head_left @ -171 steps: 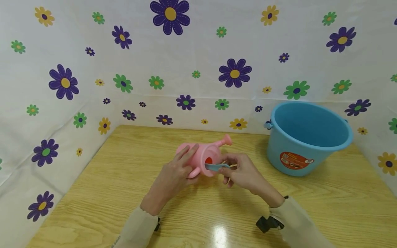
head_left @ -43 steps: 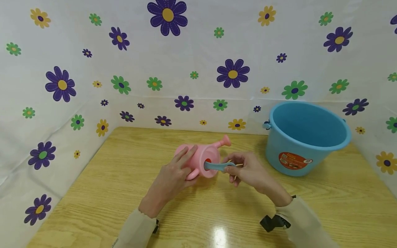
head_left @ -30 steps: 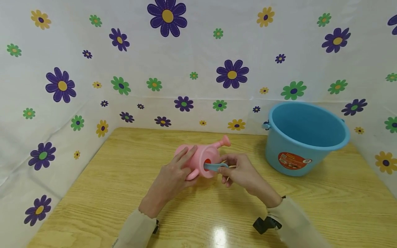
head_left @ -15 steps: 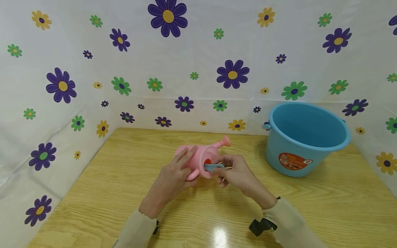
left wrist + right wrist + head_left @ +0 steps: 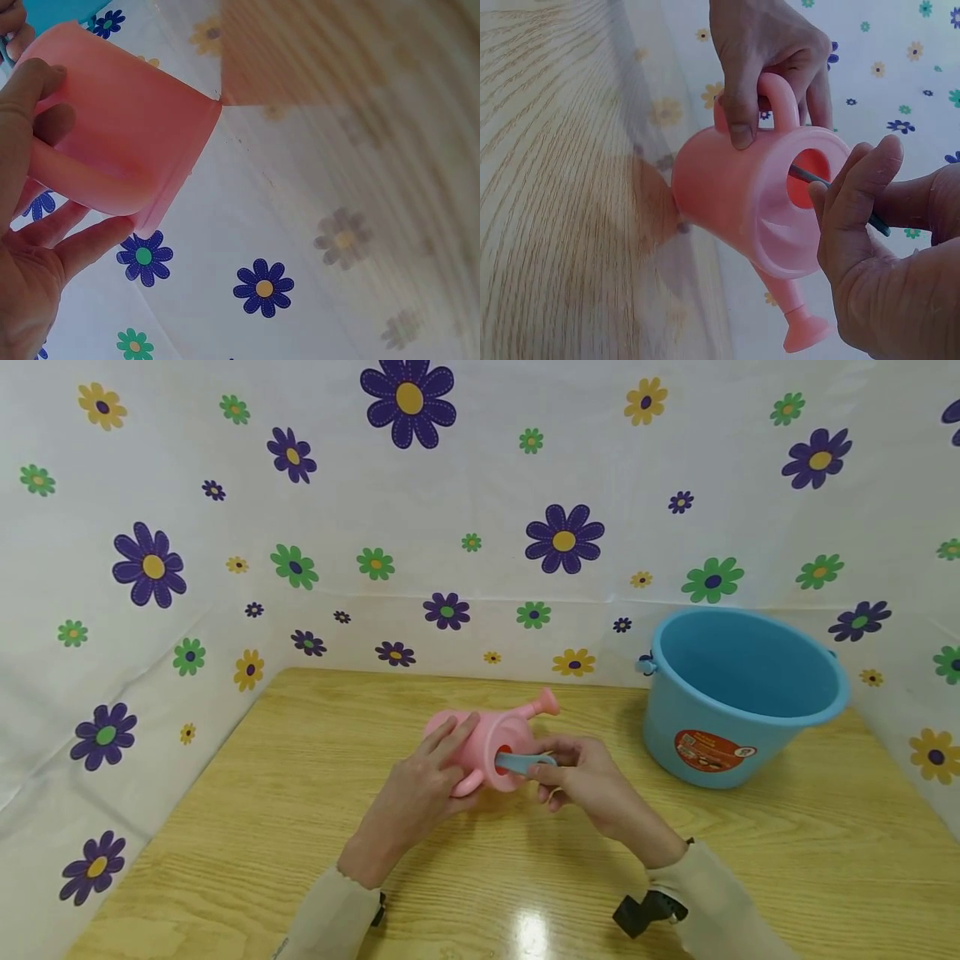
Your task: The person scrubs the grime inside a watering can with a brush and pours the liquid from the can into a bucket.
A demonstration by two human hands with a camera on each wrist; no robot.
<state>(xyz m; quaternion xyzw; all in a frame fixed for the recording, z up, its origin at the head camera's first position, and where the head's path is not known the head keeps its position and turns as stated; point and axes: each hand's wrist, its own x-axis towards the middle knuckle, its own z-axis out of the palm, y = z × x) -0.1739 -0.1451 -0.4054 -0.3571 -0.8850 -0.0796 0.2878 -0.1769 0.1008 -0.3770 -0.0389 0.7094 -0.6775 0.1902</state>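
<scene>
A pink watering can (image 5: 480, 745) lies tilted on its side over the table, its round mouth facing right and its spout pointing to the back right. My left hand (image 5: 420, 781) grips the can around its body and handle, as the right wrist view also shows. With thumb and fingers, my right hand (image 5: 588, 781) pinches a slim, light-blue curved handle (image 5: 517, 763). That handle runs into the mouth of the can, where its far end is hidden, so the kind of tool cannot be told. Red shows inside the opening.
A large blue bucket (image 5: 750, 727) with a red label stands at the back right of the wooden table (image 5: 262, 827). White cloth (image 5: 480, 468) printed with flowers hangs behind and along the sides.
The blue handle slides in and out of the can with my right hand: furthest out 1.4 s ago, deeper half a second ago, now slightly drawn out. My left hand and the can stay put.
</scene>
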